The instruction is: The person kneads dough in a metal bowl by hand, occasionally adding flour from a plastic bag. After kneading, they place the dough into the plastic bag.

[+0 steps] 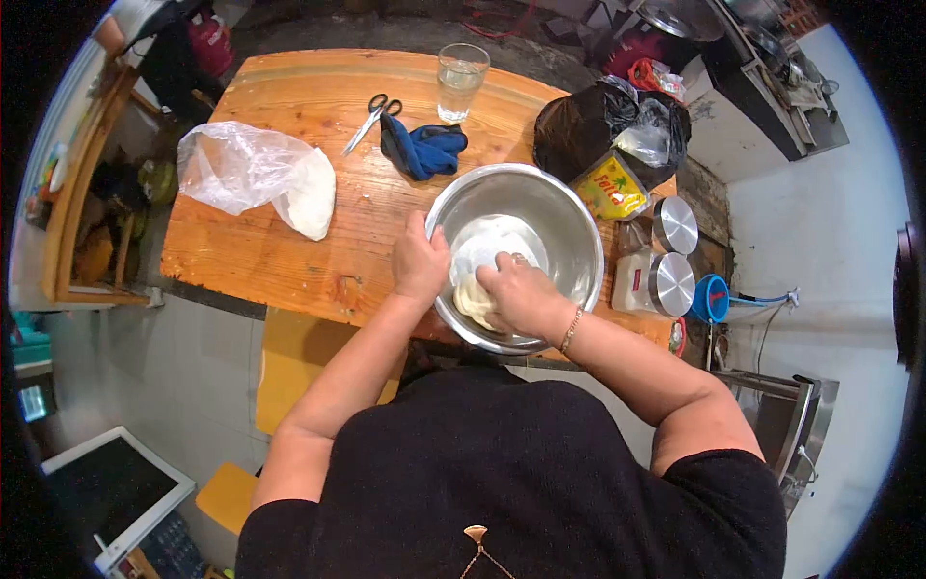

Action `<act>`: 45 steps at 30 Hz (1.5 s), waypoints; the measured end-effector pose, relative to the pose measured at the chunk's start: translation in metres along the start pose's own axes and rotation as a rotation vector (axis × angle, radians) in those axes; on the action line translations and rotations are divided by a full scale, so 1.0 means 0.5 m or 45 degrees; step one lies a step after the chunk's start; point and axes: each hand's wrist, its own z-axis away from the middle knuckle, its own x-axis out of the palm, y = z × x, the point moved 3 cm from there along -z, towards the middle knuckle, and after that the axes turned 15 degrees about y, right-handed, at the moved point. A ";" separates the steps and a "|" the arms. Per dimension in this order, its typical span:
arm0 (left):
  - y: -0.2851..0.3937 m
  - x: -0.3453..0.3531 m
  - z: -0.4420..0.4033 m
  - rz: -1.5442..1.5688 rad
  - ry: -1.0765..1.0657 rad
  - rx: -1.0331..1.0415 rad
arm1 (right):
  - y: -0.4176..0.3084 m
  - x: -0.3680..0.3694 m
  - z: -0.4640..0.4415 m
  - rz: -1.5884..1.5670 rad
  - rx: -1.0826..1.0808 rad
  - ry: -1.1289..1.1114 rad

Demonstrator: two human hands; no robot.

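Note:
A steel mixing bowl stands at the table's near edge, with white flour on its bottom. My left hand grips the bowl's left rim, the thumb inside and the other fingers partly hidden by the wall. Inside the bowl, my right hand presses with curled fingers on a pale lump of dough. The dough lies against the near left side of the bowl, partly covered by that hand.
On the wooden table lie a flour bag, scissors and a blue cloth. A glass of water stands behind. To the right are a black plastic bag, a yellow packet and lidded jars.

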 end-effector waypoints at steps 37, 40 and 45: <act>0.049 0.003 0.024 -0.216 0.053 -0.015 | 0.172 0.044 -0.016 -0.909 0.442 0.035; 0.042 -0.009 0.025 -0.243 0.075 0.003 | 0.159 0.002 -0.017 -0.880 0.311 -0.022; 0.040 -0.018 0.029 -0.305 0.043 -0.077 | 0.149 -0.166 -0.029 -1.050 0.057 0.106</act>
